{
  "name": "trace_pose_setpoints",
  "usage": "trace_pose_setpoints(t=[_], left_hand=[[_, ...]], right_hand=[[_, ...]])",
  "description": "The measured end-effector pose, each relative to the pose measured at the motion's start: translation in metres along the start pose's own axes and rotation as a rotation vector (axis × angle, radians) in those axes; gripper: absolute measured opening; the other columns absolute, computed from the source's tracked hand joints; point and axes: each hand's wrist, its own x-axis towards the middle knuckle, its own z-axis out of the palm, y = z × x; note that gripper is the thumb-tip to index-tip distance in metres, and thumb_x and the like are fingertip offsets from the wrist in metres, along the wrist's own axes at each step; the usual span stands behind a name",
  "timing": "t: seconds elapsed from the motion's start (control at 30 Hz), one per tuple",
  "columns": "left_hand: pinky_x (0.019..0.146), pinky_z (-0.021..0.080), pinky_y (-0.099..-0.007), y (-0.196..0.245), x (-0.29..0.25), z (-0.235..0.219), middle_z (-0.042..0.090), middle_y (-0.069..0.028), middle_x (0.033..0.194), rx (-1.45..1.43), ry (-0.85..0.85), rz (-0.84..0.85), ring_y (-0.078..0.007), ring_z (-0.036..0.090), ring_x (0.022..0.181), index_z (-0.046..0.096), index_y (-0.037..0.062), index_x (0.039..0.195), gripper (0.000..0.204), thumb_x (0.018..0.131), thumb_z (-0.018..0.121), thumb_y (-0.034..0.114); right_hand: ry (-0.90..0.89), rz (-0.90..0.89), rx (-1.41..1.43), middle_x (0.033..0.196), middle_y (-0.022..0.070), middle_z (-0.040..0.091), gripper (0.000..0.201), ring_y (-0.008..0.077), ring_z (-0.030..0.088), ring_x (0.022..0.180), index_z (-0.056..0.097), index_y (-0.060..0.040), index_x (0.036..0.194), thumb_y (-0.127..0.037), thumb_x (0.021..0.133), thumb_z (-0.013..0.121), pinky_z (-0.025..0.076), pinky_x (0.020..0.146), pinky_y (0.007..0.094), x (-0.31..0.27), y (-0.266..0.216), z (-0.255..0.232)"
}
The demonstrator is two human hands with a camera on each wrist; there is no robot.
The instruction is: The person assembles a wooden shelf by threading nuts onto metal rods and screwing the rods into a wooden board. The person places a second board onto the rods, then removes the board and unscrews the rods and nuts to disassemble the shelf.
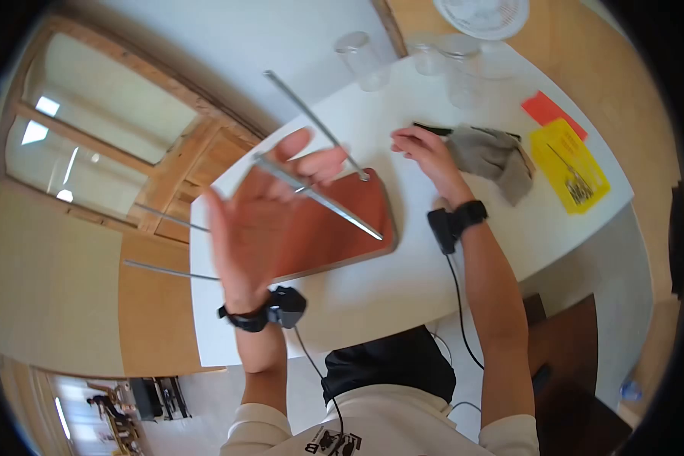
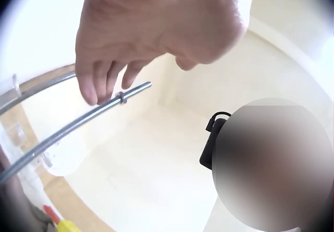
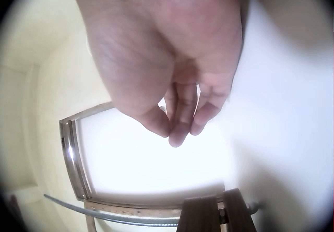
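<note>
A reddish-brown board (image 1: 349, 216) lies on the white table, with several long metal rods standing up from it. Near the free end of the closest rod (image 1: 342, 214) sits a small nut (image 2: 121, 97). My left hand (image 1: 262, 216) is spread beside this rod, palm showing, its fingers (image 2: 102, 80) reaching down right at the nut. Further right, my right hand (image 1: 425, 156) hovers over the table near a grey cloth. Its thumb and fingertips come together in the right wrist view; whether they pinch something small I cannot tell.
The grey cloth (image 1: 490, 159) lies over a dark object. A yellow tray (image 1: 596, 178) with small metal parts and a red sheet (image 1: 543, 106) are on the right. Clear jars (image 1: 463, 80) and a white round lid (image 1: 482, 34) stand at the back. A brown chair (image 1: 566, 342) is at right.
</note>
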Motion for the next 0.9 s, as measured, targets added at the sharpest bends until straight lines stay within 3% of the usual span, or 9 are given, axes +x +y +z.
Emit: trace_pose_setpoints(t=[0.03, 0.13, 0.2, 0.33, 0.4, 0.67, 0.7, 0.77, 0.9], left_hand=[[0.113, 0.039, -0.0496, 0.004, 0.001, -0.013, 0.057, -0.0299, 0.139, -0.158, -0.128, -0.003, -0.0393, 0.059, 0.126, 0.047, -0.0096, 0.145, 0.092, 0.105, 0.023, 0.069], [0.084, 0.051, -0.0341, 0.012, -0.006, -0.017, 0.066, -0.0059, 0.079, 0.188, 0.645, 0.064, -0.0193, 0.066, 0.080, 0.070, -0.0013, 0.105, 0.059, 0.110, 0.041, 0.050], [0.059, 0.027, -0.0242, 0.011, -0.004, -0.026, 0.029, 0.0082, 0.054, 0.318, 0.621, 0.167, -0.0056, 0.025, 0.053, 0.068, 0.0009, 0.097, 0.049, 0.110, 0.046, 0.043], [0.092, 0.050, -0.0321, 0.005, 0.018, 0.020, 0.072, -0.0137, 0.103, 0.131, 0.687, 0.185, -0.0197, 0.064, 0.101, 0.059, -0.0088, 0.132, 0.065, 0.112, 0.035, 0.049], [0.109, 0.043, -0.0373, 0.011, 0.008, 0.008, 0.065, -0.0211, 0.136, 0.058, 0.086, 0.003, -0.0295, 0.052, 0.134, 0.050, -0.0103, 0.143, 0.074, 0.111, 0.033, 0.054], [0.091, 0.045, -0.0332, 0.041, -0.002, -0.098, 0.075, -0.0161, 0.092, -0.142, -0.174, -0.007, -0.0189, 0.065, 0.079, 0.059, -0.0086, 0.134, 0.074, 0.112, 0.024, 0.053], [0.091, 0.045, -0.0332, 0.023, -0.003, -0.023, 0.075, -0.0161, 0.092, -0.143, -0.167, -0.006, -0.0189, 0.065, 0.079, 0.059, -0.0086, 0.134, 0.074, 0.112, 0.024, 0.053], [0.101, 0.045, -0.0355, 0.007, 0.027, 0.055, 0.076, -0.0187, 0.098, 0.165, 0.756, 0.067, -0.0214, 0.066, 0.079, 0.059, -0.0081, 0.132, 0.074, 0.112, 0.024, 0.054], [0.106, 0.044, -0.0385, 0.007, 0.000, -0.004, 0.076, -0.0200, 0.099, 0.305, 0.350, 0.011, -0.0234, 0.066, 0.078, 0.061, -0.0079, 0.130, 0.076, 0.111, 0.024, 0.056]], right_hand=[[-0.003, -0.026, 0.017, 0.110, 0.0025, 0.072, 0.030, 0.0116, 0.067, 0.106, 0.069, -0.0060, 0.120, -0.028, 0.101, 0.066, 0.047, 0.091, 0.0274, 0.003, 0.008, -0.002], [-0.016, -0.043, 0.035, 0.111, 0.0052, 0.073, 0.030, 0.0141, 0.070, 0.107, 0.069, -0.0048, 0.120, -0.027, 0.100, 0.066, 0.050, 0.089, 0.0285, 0.007, 0.014, -0.004], [-0.010, -0.057, 0.048, 0.107, 0.0048, 0.073, 0.029, 0.0136, 0.070, 0.104, 0.070, -0.0054, 0.118, -0.027, 0.100, 0.067, 0.050, 0.087, 0.0292, 0.006, 0.013, -0.003], [0.014, -0.039, 0.079, 0.106, 0.0049, 0.074, 0.027, 0.0132, 0.070, 0.101, 0.070, -0.0040, 0.116, -0.025, 0.099, 0.069, 0.051, 0.085, 0.0289, 0.006, 0.012, 0.000], [0.016, -0.035, 0.079, 0.105, 0.0051, 0.074, 0.027, 0.0132, 0.070, 0.101, 0.070, -0.0035, 0.116, -0.024, 0.099, 0.069, 0.051, 0.085, 0.0287, 0.004, 0.007, 0.001], [0.025, -0.002, 0.020, 0.104, 0.0058, 0.075, 0.027, 0.0115, 0.069, 0.101, 0.069, -0.0036, 0.115, -0.024, 0.099, 0.066, 0.048, 0.083, 0.0264, 0.003, 0.006, 0.002], [0.019, 0.002, 0.018, 0.104, 0.0058, 0.075, 0.027, 0.0115, 0.069, 0.101, 0.069, -0.0036, 0.115, -0.024, 0.099, 0.066, 0.048, 0.083, 0.0264, 0.003, 0.005, 0.004], [0.046, 0.008, 0.018, 0.099, 0.0066, 0.076, 0.027, 0.0139, 0.071, 0.097, 0.070, -0.0012, 0.110, -0.024, 0.096, 0.068, 0.050, 0.086, 0.0289, 0.001, 0.002, 0.004], [0.018, 0.006, -0.019, 0.104, 0.0049, 0.076, 0.027, 0.0102, 0.068, 0.098, 0.070, -0.0046, 0.116, -0.026, 0.099, 0.066, 0.047, 0.077, 0.0258, 0.000, -0.001, 0.002]])
